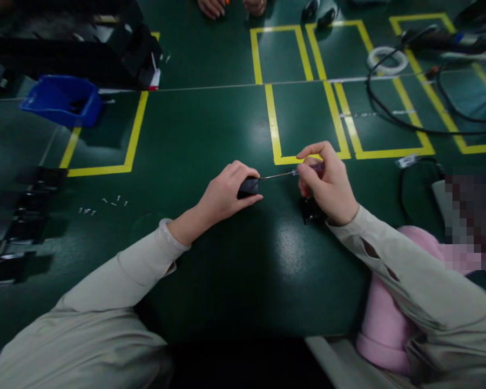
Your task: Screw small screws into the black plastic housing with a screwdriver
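My left hand is closed around a small black box-shaped part, its thumb and fingers on opposite sides. From the right, a screwdriver with a thin metal shaft reaches to the upper right edge of that part; whether its tip sits in a screw is too small to tell. My right hand grips the screwdriver's handle between thumb and fingers. Just below my right hand lies another small black part on the green table, partly covered by the hand.
Several loose screws lie left of my left hand. Several black parts line the left edge. A blue bin stands at the back left beside black equipment. Cables and a tape roll lie right; another person's hands show at the top.
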Demonstrator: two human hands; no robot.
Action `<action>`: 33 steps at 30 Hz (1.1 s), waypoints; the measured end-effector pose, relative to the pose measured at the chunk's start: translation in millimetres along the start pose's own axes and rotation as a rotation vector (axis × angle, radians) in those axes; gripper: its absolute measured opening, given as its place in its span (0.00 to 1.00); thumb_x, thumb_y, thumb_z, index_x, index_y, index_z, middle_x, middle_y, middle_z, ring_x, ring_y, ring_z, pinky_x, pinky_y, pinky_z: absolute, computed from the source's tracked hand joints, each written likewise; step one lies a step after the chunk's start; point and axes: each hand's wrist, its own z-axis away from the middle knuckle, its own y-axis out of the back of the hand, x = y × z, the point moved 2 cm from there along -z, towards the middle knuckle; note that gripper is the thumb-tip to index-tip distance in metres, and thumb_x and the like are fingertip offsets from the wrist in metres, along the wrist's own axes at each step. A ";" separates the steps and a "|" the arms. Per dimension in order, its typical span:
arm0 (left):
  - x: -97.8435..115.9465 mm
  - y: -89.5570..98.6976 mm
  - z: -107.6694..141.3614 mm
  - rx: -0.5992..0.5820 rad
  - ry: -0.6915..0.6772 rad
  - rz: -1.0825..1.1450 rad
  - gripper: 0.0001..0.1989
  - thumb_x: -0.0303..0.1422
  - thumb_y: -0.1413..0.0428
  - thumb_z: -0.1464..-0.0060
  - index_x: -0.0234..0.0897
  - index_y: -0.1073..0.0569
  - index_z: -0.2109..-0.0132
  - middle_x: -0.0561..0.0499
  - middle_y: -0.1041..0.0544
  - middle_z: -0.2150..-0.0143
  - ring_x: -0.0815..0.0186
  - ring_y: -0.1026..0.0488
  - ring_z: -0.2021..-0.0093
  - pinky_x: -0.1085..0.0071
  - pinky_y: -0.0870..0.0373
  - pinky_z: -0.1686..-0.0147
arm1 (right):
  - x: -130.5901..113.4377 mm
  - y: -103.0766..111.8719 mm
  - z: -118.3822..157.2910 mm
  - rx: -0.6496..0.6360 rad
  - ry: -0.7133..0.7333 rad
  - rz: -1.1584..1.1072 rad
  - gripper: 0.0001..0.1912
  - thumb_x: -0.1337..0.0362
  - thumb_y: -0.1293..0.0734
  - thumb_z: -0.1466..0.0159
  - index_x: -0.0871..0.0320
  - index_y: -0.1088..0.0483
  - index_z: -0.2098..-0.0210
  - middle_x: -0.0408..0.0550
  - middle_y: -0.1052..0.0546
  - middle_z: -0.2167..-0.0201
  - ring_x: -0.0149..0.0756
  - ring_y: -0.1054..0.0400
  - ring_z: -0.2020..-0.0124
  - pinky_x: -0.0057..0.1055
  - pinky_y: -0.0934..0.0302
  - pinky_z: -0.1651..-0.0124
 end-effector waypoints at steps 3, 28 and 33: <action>0.3 -0.2 0.1 0.001 0.006 -0.002 0.18 0.38 0.38 0.42 0.35 0.31 0.48 0.44 0.27 0.51 0.58 0.29 0.50 0.62 0.30 0.50 | 0.9 0.5 0.0 0.002 -0.007 0.049 0.08 0.56 0.35 0.32 0.52 0.37 0.62 0.32 0.39 0.87 0.26 0.41 0.88 0.28 0.50 0.84; 1.4 1.7 -0.5 -0.019 0.025 0.008 0.18 0.38 0.38 0.41 0.36 0.31 0.48 0.44 0.27 0.51 0.57 0.30 0.49 0.61 0.30 0.49 | 1.1 -0.7 0.4 -0.002 -0.017 -0.007 0.10 0.54 0.35 0.32 0.52 0.38 0.64 0.33 0.39 0.86 0.27 0.42 0.88 0.30 0.51 0.85; 1.1 0.8 -0.1 -0.010 0.009 0.003 0.18 0.37 0.38 0.41 0.35 0.31 0.48 0.44 0.27 0.51 0.58 0.30 0.50 0.62 0.30 0.50 | 3.5 0.1 0.7 -0.002 0.005 -0.015 0.10 0.54 0.34 0.33 0.51 0.37 0.61 0.33 0.39 0.85 0.27 0.42 0.88 0.29 0.52 0.85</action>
